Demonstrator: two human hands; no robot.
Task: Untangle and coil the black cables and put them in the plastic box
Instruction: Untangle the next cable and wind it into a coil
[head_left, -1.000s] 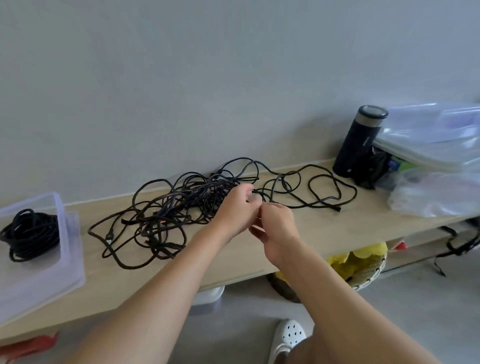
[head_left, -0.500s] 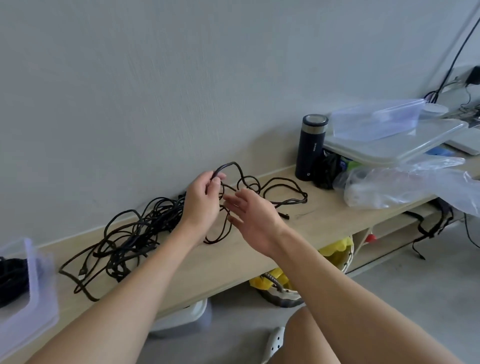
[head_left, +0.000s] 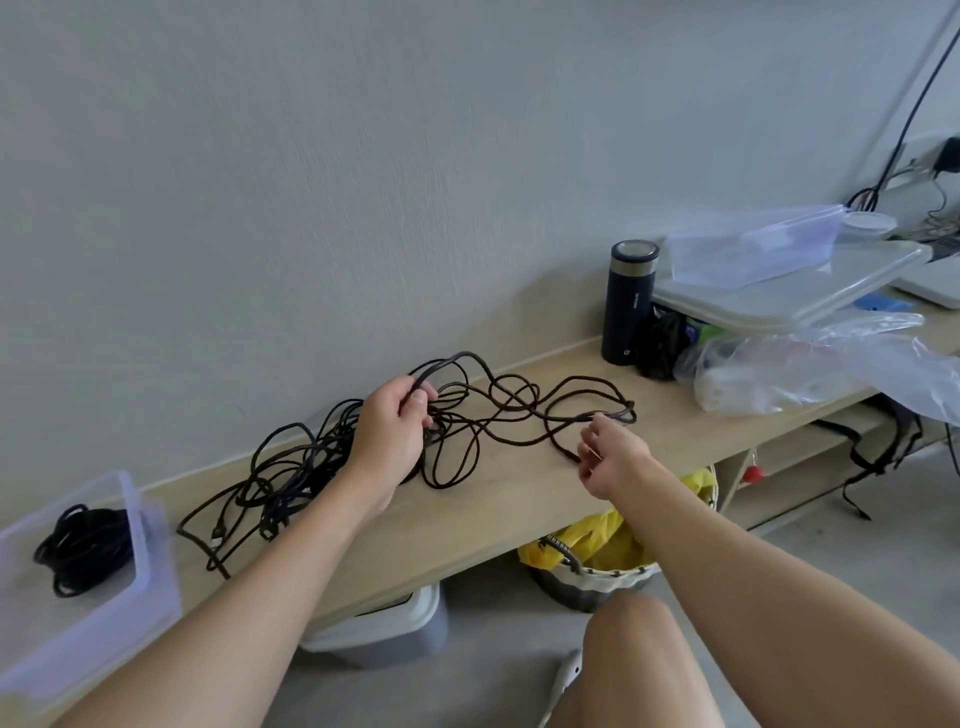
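Observation:
A tangle of black cables (head_left: 291, 478) sprawls over the light wooden shelf (head_left: 493, 512), with looser loops (head_left: 519, 402) trailing right. My left hand (head_left: 389, 434) is closed on a loop of cable and holds it a little above the shelf. My right hand (head_left: 613, 457) hovers at the right end of the loops. Its fingers are curled and its fingertips are at a strand, but I cannot tell if they grip it. At the far left stands the clear plastic box (head_left: 136, 519) with one coiled black cable (head_left: 83, 545) inside.
A dark flask (head_left: 628, 301) stands at the wall on the right, beside clear plastic bags (head_left: 810, 374) and white lids (head_left: 779, 299). Under the shelf are a basket with a yellow bag (head_left: 597, 558) and a grey bin (head_left: 384, 629). My knee (head_left: 634, 654) is below.
My left hand keeps its hold on the cable loop. My right hand has moved right, away from the left one, to the far loops, and its fingers have curled. The view has shifted slightly.

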